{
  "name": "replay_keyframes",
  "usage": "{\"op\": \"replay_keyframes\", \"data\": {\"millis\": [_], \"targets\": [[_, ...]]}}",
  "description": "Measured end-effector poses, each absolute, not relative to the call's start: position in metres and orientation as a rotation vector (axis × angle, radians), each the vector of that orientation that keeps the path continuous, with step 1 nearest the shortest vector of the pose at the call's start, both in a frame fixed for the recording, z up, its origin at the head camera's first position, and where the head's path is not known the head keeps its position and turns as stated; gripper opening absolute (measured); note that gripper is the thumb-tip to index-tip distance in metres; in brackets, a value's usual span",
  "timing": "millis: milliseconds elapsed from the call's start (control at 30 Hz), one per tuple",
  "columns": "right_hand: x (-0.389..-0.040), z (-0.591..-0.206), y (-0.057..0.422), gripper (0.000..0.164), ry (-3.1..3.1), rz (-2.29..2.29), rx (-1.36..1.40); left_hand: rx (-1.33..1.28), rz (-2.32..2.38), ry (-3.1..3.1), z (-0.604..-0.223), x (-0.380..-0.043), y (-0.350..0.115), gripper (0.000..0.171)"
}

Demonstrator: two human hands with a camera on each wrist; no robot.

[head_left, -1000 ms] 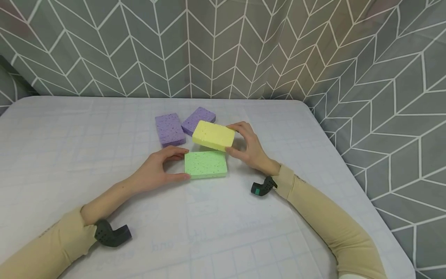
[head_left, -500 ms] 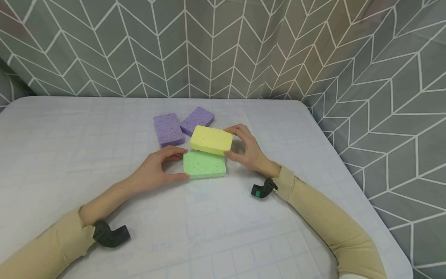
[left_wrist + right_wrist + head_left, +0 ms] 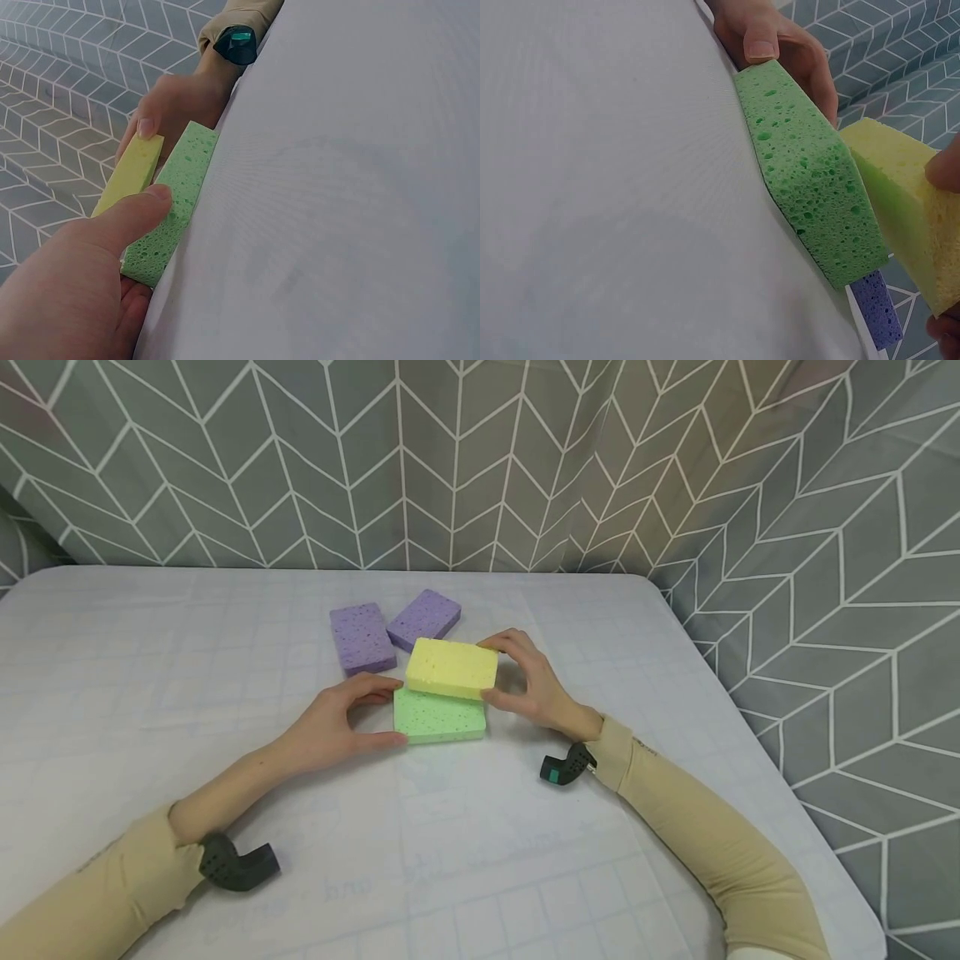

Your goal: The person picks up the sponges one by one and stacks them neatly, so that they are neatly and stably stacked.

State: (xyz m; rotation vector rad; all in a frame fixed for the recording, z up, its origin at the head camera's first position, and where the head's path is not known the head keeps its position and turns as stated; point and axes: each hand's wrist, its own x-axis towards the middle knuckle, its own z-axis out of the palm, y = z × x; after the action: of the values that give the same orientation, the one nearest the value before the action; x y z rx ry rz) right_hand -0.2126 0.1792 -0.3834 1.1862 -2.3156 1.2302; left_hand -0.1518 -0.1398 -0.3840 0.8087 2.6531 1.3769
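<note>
A green sponge (image 3: 439,717) lies on the white-covered table. My left hand (image 3: 327,727) grips its left end, thumb on the near side and fingers on the far side. My right hand (image 3: 537,683) pinches a yellow sponge (image 3: 452,668) by its right end, slightly tilted over the green sponge's back part. In the right wrist view the yellow sponge (image 3: 900,202) sits close against the green sponge (image 3: 810,180); whether they touch I cannot tell. Behind them lie two purple sponges, one at left (image 3: 363,638) and one at right (image 3: 424,617), the latter partly hidden by the yellow one.
The white tablecloth (image 3: 480,843) spreads around the sponges, with rounded far corners. A grey curtain with white chevron lines (image 3: 420,460) hangs along the table's back and right side. Each wrist wears a black camera, the left (image 3: 236,862) and the right (image 3: 566,766).
My right hand has brought the yellow sponge down and toward me, slightly left, and it now overlaps the green sponge's back edge in view. The left hand and green sponge have stayed put.
</note>
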Motion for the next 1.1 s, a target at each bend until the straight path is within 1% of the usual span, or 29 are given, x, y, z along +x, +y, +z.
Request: {"op": "replay_keyframes", "data": {"millis": [367, 1100], "targets": [[-0.2130, -0.3825, 0.1791, 0.055, -2.239, 1.282, 1.282, 0.824, 1.376, 2.650, -0.3842, -0.1526, -0.1391, 0.070], [-0.2075, -0.3836, 0.1734, 0.056, -2.184, 1.323, 1.400, 0.824, 1.368, 2.660, -0.3869, -0.1537, -0.1406, 0.072]]}}
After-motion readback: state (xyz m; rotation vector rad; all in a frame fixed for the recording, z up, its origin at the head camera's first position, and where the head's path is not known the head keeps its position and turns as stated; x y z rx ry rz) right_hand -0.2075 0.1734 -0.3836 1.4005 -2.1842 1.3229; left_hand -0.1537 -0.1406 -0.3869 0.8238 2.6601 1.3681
